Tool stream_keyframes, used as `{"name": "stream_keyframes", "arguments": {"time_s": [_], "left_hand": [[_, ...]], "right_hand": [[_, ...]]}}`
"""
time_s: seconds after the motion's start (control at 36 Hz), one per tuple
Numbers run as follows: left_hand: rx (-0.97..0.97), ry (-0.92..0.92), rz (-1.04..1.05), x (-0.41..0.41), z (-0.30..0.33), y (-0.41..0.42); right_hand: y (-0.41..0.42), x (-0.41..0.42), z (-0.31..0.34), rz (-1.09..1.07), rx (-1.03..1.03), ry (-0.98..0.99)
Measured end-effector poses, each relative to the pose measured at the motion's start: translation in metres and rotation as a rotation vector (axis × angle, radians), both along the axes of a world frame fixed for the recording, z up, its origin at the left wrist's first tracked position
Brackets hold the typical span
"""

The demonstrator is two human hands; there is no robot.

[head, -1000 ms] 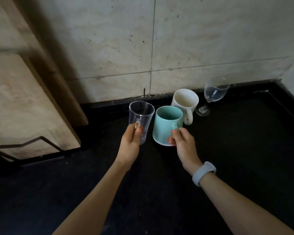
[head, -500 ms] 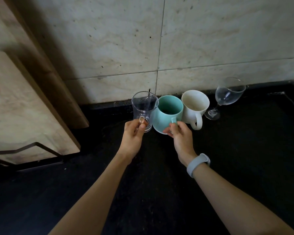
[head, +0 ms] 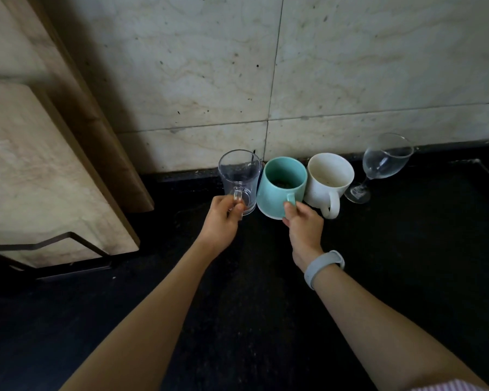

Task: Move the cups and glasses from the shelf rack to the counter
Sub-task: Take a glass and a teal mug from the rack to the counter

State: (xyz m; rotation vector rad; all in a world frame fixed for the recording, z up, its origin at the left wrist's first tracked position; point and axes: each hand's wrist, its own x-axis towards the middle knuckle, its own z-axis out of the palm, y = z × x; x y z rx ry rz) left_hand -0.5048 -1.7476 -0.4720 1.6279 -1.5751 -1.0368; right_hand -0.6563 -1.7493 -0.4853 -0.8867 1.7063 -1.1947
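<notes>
Two mugs held by handles, glass mug [head: 239, 176] in left hand [head: 223, 218], teal mug [head: 281, 184] in right hand [head: 305, 224]

1. The rear wall [head: 350, 66] is faced with large pale marbled tiles, separated by thin dark grout lines and marked with small dark specks.
2. A black worktop [head: 407, 263] is set against the foot of the wall.
3. A light stone-patterned panel [head: 40, 170] is positioned at the left, edged in brown.
4. A shadow is cast on the wall beside the panel; the lighting is dim.
</notes>
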Motion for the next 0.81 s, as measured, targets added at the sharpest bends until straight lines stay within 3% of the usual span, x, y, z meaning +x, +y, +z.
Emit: {"name": "stream_keyframes", "arguments": {"time_s": [0.25,0.42,0.61,0.81], "left_hand": [[-0.037,-0.157,0.094,0.004,0.000,0.009],[0.137,-0.363,0.010,0.033,0.020,0.046],[0.024,-0.640,0.088,0.115,0.092,0.109],[0.007,-0.891,0.382,0.224,0.176,0.253]], "right_hand": [[0.007,-0.007,0.018,0.063,0.090,0.116],[0.050,0.002,0.038,0.213,0.014,0.409],[0.079,0.069,0.113,0.947,-0.011,0.614],[0.156,0.204,0.199,1.379,-0.293,0.705]]}}
